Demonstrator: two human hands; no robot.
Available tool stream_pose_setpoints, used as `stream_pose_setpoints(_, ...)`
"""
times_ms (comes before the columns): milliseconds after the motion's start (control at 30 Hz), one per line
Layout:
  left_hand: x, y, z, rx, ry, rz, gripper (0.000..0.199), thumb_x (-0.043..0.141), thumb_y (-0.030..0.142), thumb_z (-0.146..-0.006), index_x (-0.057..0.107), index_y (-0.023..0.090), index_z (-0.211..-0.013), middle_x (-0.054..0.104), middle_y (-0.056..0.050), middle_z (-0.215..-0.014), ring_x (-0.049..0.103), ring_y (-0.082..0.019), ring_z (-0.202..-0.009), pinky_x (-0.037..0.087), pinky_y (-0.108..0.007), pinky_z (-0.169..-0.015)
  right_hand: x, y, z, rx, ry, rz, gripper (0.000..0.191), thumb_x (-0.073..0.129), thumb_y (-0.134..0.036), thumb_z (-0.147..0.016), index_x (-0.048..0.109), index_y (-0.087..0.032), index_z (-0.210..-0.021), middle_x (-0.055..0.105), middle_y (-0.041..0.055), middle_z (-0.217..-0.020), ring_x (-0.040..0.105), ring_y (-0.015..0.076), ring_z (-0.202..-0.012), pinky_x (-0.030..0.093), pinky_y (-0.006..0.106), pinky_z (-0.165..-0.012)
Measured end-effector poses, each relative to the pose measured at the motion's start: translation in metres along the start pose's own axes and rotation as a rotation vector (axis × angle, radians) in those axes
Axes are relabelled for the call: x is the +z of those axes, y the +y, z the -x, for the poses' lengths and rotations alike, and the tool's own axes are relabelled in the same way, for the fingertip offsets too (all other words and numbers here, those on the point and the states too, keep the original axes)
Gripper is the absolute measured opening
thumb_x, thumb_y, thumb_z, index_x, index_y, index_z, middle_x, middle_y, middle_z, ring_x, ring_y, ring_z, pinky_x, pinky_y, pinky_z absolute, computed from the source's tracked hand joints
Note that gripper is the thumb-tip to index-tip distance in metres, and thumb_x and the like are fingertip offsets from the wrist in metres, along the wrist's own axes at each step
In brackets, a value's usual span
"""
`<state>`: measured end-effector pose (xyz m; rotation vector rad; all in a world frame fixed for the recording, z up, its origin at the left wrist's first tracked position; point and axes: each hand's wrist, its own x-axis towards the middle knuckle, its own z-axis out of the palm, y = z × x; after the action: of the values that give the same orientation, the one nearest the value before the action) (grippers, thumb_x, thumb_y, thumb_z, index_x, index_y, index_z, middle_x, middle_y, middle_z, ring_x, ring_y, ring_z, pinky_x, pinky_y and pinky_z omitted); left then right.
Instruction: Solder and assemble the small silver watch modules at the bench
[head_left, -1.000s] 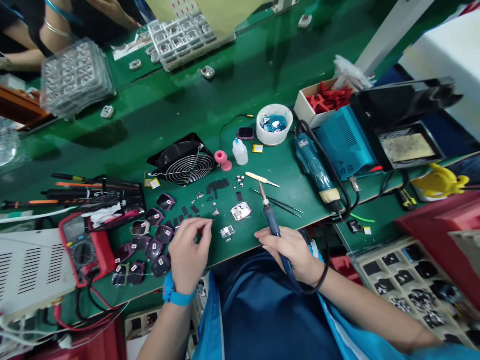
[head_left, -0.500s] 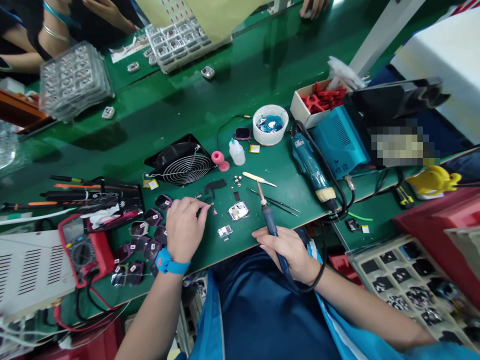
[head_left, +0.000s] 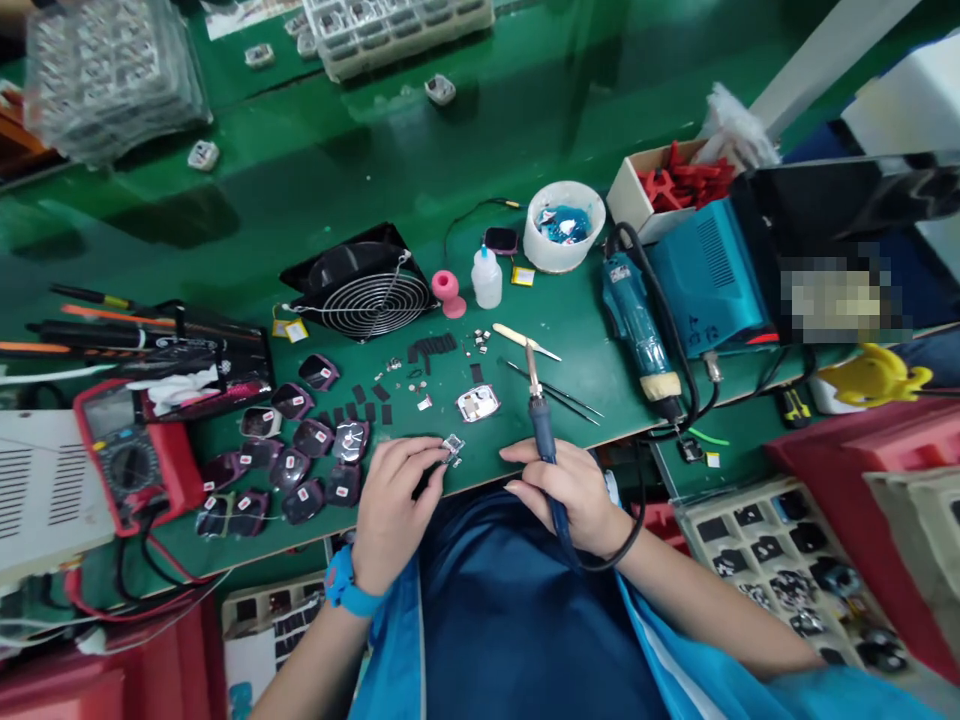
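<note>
My right hand (head_left: 574, 495) is wrapped round the dark blue handle of a soldering iron (head_left: 543, 428), its metal tip angled up and away over the bench. My left hand (head_left: 397, 510), with a blue band on the wrist, has its fingertips at the edge of a small circuit board (head_left: 453, 448) near the bench's front edge. Its thumb and forefinger are curled toward the board and seem to grip it. Just beyond lies an open watch case (head_left: 478, 402) with a white inside. Tweezers (head_left: 566, 395) and a cream-handled blade tool (head_left: 525, 341) lie behind the iron.
Several dark watch cases (head_left: 292, 465) lie left of my left hand. A fan (head_left: 367, 295), a white bottle (head_left: 487, 280) and a white tub (head_left: 564, 228) stand behind. An electric screwdriver (head_left: 637, 325) and a teal power unit (head_left: 697, 275) are at right, a multimeter (head_left: 124, 455) at left.
My left hand has left the small parts farther back and come nearer and rightward to the circuit board. My right hand still holds the soldering iron. The view has tilted downward.
</note>
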<state>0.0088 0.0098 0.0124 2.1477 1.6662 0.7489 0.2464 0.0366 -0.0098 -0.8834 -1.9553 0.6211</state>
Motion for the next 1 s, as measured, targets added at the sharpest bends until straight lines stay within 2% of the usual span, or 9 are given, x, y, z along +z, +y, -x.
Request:
stream_pose_setpoints(233, 0.002, -0.001, 0.008, 0.010, 0.036, 0.034, 0.014, 0.065, 0.012, -0.096, 0.069, 0.023, -0.104, 0.075, -0.004, -0.104, 0.066, -0.020, -0.099, 0.053, -0.036, -0.092, 0.008, -0.002, 0.002, -0.039, -0.081, -0.001, 0.010, 0.070, -0.018, -0.093, 0.062, -0.022, -0.088, 0.081, 0.0114, -0.101, 0.077, 0.0287, -0.098, 0.065, 0.046, -0.084)
stream_pose_setpoints(467, 0.009, 0.000, 0.009, 0.032, 0.035, 0.030, 0.017, 0.061, 0.010, -0.097, 0.071, 0.023, -0.103, 0.078, -0.004, -0.110, 0.067, -0.020, -0.101, 0.055, -0.037, -0.091, 0.013, -0.007, -0.002, -0.070, -0.153, 0.021, 0.012, 0.071, -0.014, -0.091, 0.061, -0.021, -0.090, 0.081, 0.0119, -0.104, 0.075, 0.0300, -0.101, 0.063, 0.047, -0.083)
stream_pose_setpoints(533, 0.004, 0.002, 0.011, 0.033, 0.050, 0.041, 0.019, 0.059, 0.009, -0.098, 0.070, 0.022, -0.107, 0.076, -0.005, -0.115, 0.068, -0.019, -0.105, 0.056, -0.036, -0.094, 0.015, -0.008, -0.003, -0.079, -0.167, 0.019, 0.012, 0.070, -0.014, -0.092, 0.061, -0.021, -0.091, 0.081, 0.0122, -0.105, 0.074, 0.0295, -0.102, 0.063, 0.047, -0.083)
stream_pose_setpoints(600, -0.013, -0.002, 0.015, 0.027, 0.052, 0.027, 0.020, 0.057, 0.009, -0.099, 0.068, 0.022, -0.110, 0.075, -0.006, -0.118, 0.069, -0.018, -0.107, 0.056, -0.034, -0.095, 0.016, -0.009, -0.003, -0.080, -0.174, 0.012, 0.012, 0.070, -0.013, -0.092, 0.060, -0.021, -0.092, 0.080, 0.0132, -0.105, 0.074, 0.0288, -0.100, 0.064, 0.047, -0.083)
stream_pose_setpoints(667, -0.043, -0.014, 0.022, 0.026, 0.032, -0.053, 0.017, 0.059, 0.014, -0.100, 0.069, 0.023, -0.109, 0.075, -0.004, -0.115, 0.070, -0.018, -0.104, 0.057, -0.034, -0.093, 0.015, -0.008, -0.002, -0.073, -0.178, -0.005, 0.014, 0.070, -0.011, -0.092, 0.060, -0.020, -0.092, 0.079, 0.0146, -0.104, 0.073, 0.0283, -0.099, 0.064, 0.047, -0.082)
stream_pose_setpoints(767, -0.101, -0.048, 0.037, 0.055, 0.049, -0.287, 0.007, 0.066, 0.024, -0.098, 0.071, 0.026, -0.101, 0.076, 0.000, -0.104, 0.070, -0.018, -0.092, 0.058, -0.036, -0.085, 0.015, -0.007, -0.002, -0.070, -0.186, -0.029, 0.016, 0.071, -0.008, -0.090, 0.059, -0.019, -0.092, 0.078, 0.0152, -0.102, 0.072, 0.0285, -0.098, 0.064, 0.047, -0.082)
stream_pose_setpoints(833, -0.132, -0.075, 0.049, 0.094, 0.036, -0.436, 0.011, 0.065, 0.034, -0.099, 0.073, 0.027, -0.097, 0.077, 0.002, -0.100, 0.070, -0.019, -0.086, 0.057, -0.036, -0.078, 0.015, -0.007, -0.003, -0.075, -0.190, -0.030, 0.017, 0.071, -0.008, -0.090, 0.059, -0.020, -0.091, 0.078, 0.0146, -0.101, 0.072, 0.0286, -0.097, 0.064, 0.047, -0.081)
stream_pose_setpoints(900, -0.150, -0.097, 0.061, 0.109, 0.016, -0.517, 0.023, 0.058, 0.043, -0.102, 0.074, 0.029, -0.094, 0.076, 0.002, -0.100, 0.069, -0.019, -0.086, 0.054, -0.035, -0.073, 0.017, -0.008, -0.004, -0.079, -0.191, -0.024, 0.017, 0.071, -0.008, -0.090, 0.059, -0.020, -0.090, 0.079, 0.0139, -0.101, 0.072, 0.0286, -0.096, 0.064, 0.047, -0.080)
stream_pose_setpoints(1000, -0.153, -0.117, 0.076, 0.020, 0.038, -0.488, 0.029, 0.054, 0.047, -0.103, 0.075, 0.030, -0.090, 0.073, 0.002, -0.100, 0.067, -0.020, -0.089, 0.052, -0.033, -0.076, 0.019, -0.009, -0.005, -0.088, -0.190, -0.019, 0.017, 0.071, -0.009, -0.091, 0.058, -0.020, -0.090, 0.079, 0.0133, -0.101, 0.073, 0.0285, -0.096, 0.064, 0.047, -0.080)
